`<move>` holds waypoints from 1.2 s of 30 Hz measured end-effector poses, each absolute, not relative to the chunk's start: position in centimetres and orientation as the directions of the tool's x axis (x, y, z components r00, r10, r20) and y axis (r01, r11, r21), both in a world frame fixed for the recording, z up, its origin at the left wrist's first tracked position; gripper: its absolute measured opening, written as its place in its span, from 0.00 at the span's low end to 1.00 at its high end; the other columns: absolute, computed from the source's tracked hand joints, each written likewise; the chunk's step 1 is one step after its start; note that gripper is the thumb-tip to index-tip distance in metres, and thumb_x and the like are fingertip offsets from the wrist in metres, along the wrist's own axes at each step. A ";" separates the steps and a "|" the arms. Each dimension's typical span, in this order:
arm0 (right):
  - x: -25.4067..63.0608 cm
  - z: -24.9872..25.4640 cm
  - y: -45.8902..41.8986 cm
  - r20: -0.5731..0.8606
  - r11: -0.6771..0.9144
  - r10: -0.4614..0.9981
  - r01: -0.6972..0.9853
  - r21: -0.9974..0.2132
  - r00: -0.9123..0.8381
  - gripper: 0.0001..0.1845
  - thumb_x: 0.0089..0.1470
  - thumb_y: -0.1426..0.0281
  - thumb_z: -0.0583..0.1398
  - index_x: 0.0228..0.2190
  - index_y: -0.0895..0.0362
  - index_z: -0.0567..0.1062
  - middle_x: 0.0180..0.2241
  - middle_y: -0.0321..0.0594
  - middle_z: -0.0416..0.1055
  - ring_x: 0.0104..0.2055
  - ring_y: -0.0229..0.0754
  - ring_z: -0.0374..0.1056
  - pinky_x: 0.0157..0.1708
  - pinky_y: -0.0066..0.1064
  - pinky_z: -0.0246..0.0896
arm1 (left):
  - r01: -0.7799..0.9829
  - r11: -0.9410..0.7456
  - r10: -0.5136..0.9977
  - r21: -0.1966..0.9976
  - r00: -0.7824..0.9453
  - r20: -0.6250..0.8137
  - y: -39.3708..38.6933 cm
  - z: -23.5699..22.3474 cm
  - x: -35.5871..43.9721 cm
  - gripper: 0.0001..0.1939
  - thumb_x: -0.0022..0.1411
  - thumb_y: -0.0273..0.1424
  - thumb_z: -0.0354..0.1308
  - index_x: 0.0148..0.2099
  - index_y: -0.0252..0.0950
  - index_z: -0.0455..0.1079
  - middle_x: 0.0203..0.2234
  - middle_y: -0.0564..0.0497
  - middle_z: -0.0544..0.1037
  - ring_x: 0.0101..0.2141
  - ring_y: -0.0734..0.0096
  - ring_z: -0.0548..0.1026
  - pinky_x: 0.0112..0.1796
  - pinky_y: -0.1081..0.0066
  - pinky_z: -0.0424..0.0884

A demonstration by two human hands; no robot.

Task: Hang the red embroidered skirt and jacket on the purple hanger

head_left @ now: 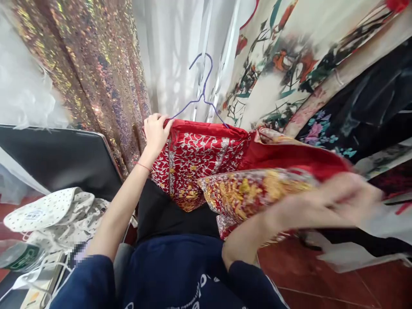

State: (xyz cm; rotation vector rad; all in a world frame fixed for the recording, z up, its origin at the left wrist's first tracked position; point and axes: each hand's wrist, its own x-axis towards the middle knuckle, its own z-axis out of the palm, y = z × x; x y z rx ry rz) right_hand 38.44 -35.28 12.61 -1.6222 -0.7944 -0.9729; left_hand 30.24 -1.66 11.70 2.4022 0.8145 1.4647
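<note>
A red embroidered garment [199, 154] with silver and gold stitching hangs on a purple wire hanger [203, 88] in front of my lap. My left hand [157, 131] is closed on its upper left edge, thumb on the front side, beside the hanger's left arm. On the right, a panel of the garment is folded open, showing plain red lining. My right hand [347, 199] is out at the far right end of that panel, fingers bent around the cloth. Motion blurs this hand, so the exact grip is hard to make out.
Behind hang a sequined curtain [106, 64], white sheer cloth [170, 51] and floral garments [277, 60]. Dark clothes [370, 98] hang at right. To my left stand a black chair back [61, 159], a dotted white cloth bag [61, 214] and a plastic bottle [24, 256].
</note>
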 end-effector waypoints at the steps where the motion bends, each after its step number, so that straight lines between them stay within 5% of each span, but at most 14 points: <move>1: 37.1 12.1 -33.4 0.869 -0.223 -0.146 0.840 -0.495 0.473 0.23 0.65 0.50 0.45 0.38 0.44 0.76 0.26 0.45 0.65 0.34 0.60 0.67 0.31 0.55 0.62 | 0.319 -0.834 0.539 0.451 0.290 0.791 -3.6 11.5 29.6 0.14 0.69 0.39 0.53 0.46 0.39 0.75 0.46 0.40 0.77 0.56 0.49 0.69 0.58 0.51 0.59; 2: 35.8 11.6 -31.3 0.781 -0.180 -0.372 0.787 -0.591 0.502 0.20 0.66 0.53 0.48 0.34 0.47 0.74 0.25 0.44 0.63 0.32 0.56 0.67 0.32 0.52 0.62 | 0.285 -0.847 0.518 0.450 0.249 0.818 -5.7 11.2 28.9 0.13 0.70 0.37 0.51 0.48 0.39 0.74 0.48 0.40 0.76 0.57 0.50 0.68 0.59 0.51 0.59; 4: 33.8 10.6 -27.8 0.770 -0.110 -0.292 0.780 -0.616 0.567 0.19 0.66 0.55 0.50 0.29 0.50 0.70 0.24 0.42 0.65 0.29 0.49 0.66 0.32 0.46 0.63 | 0.163 -0.900 0.435 0.404 0.328 0.839 -10.2 9.8 27.1 0.10 0.68 0.34 0.50 0.44 0.40 0.71 0.42 0.42 0.77 0.50 0.54 0.73 0.54 0.53 0.66; 6: 32.8 10.0 -25.5 0.755 -0.050 -0.098 0.755 -0.654 0.648 0.17 0.67 0.56 0.50 0.31 0.51 0.68 0.26 0.42 0.69 0.29 0.47 0.67 0.33 0.42 0.63 | -0.090 -0.940 0.208 0.328 0.610 0.765 -14.1 7.8 25.5 0.09 0.63 0.33 0.54 0.46 0.40 0.70 0.37 0.44 0.78 0.41 0.57 0.75 0.47 0.57 0.72; 7: 32.7 9.8 -25.0 0.744 -0.031 0.014 0.744 -0.668 0.668 0.16 0.67 0.57 0.50 0.32 0.51 0.68 0.27 0.41 0.70 0.29 0.46 0.68 0.34 0.41 0.63 | -0.149 -0.922 0.163 0.358 0.689 0.707 -15.5 6.8 24.9 0.17 0.60 0.34 0.57 0.52 0.39 0.68 0.41 0.42 0.78 0.42 0.55 0.76 0.47 0.56 0.73; 12: 33.7 9.7 -25.6 0.644 -0.032 0.470 0.741 -0.671 0.604 0.08 0.63 0.59 0.55 0.37 0.50 0.66 0.28 0.35 0.71 0.29 0.43 0.67 0.34 0.37 0.62 | -0.197 -0.709 0.266 0.678 0.815 0.515 -17.6 3.3 25.2 0.44 0.50 0.37 0.67 0.67 0.37 0.54 0.56 0.35 0.71 0.53 0.47 0.75 0.53 0.52 0.73; 15: 34.2 10.0 -26.3 0.569 0.009 0.643 0.738 -0.675 0.513 0.11 0.62 0.59 0.58 0.40 0.52 0.65 0.34 0.38 0.74 0.35 0.45 0.72 0.39 0.38 0.65 | -0.136 -0.563 0.472 0.815 0.757 0.452 -16.6 2.4 27.1 0.34 0.54 0.40 0.64 0.61 0.36 0.62 0.50 0.38 0.75 0.50 0.49 0.77 0.49 0.54 0.75; 18: 34.7 10.7 -27.1 0.506 0.088 0.775 0.730 -0.678 0.378 0.14 0.61 0.58 0.60 0.44 0.53 0.68 0.40 0.43 0.77 0.42 0.47 0.75 0.45 0.39 0.67 | -0.073 -0.496 0.589 0.865 0.703 0.397 -15.3 2.3 28.3 0.16 0.60 0.41 0.59 0.43 0.35 0.72 0.34 0.44 0.80 0.39 0.54 0.79 0.41 0.58 0.77; 21: 36.2 11.5 -28.3 0.515 0.096 0.768 0.728 -0.679 0.380 0.12 0.60 0.58 0.61 0.40 0.53 0.73 0.38 0.41 0.79 0.41 0.45 0.76 0.46 0.37 0.68 | -0.107 -0.489 0.616 0.866 0.661 0.429 -13.6 3.3 28.2 0.13 0.56 0.37 0.60 0.39 0.33 0.74 0.33 0.47 0.82 0.37 0.58 0.80 0.42 0.62 0.76; 25: 40.6 11.3 -29.7 0.573 -0.065 0.524 0.700 -0.711 0.630 0.18 0.60 0.51 0.59 0.36 0.53 0.75 0.31 0.37 0.77 0.34 0.42 0.73 0.40 0.35 0.67 | -0.124 -0.429 0.669 0.895 0.622 0.407 -11.5 5.7 26.8 0.05 0.48 0.30 0.57 0.27 0.35 0.72 0.24 0.51 0.79 0.29 0.66 0.76 0.34 0.69 0.73; 29: 46.8 9.6 -28.6 0.339 -0.152 0.640 0.546 -0.824 0.690 0.27 0.59 0.43 0.53 0.35 0.54 0.75 0.24 0.35 0.71 0.26 0.41 0.70 0.33 0.34 0.65 | -0.074 -0.384 0.596 0.920 0.742 0.308 -10.1 8.6 24.8 0.04 0.39 0.27 0.53 0.17 0.36 0.63 0.16 0.53 0.71 0.21 0.73 0.67 0.24 0.73 0.64; 33: 50.3 8.6 -26.7 0.358 -0.223 0.633 0.605 -0.765 0.686 0.30 0.56 0.43 0.56 0.41 0.56 0.76 0.36 0.45 0.78 0.38 0.47 0.74 0.46 0.40 0.68 | -0.078 -0.379 0.442 0.922 0.860 0.255 -9.7 11.4 22.3 0.01 0.35 0.27 0.55 0.18 0.34 0.66 0.16 0.52 0.71 0.21 0.73 0.68 0.23 0.72 0.65; 36: 48.7 8.7 -26.8 0.335 -0.274 0.654 0.625 -0.731 0.679 0.37 0.58 0.43 0.54 0.54 0.59 0.72 0.50 0.56 0.76 0.52 0.55 0.73 0.57 0.46 0.63 | -0.136 -0.427 0.467 0.894 0.813 0.347 -9.3 12.8 21.0 0.02 0.36 0.27 0.55 0.18 0.34 0.67 0.17 0.52 0.72 0.22 0.72 0.69 0.24 0.72 0.65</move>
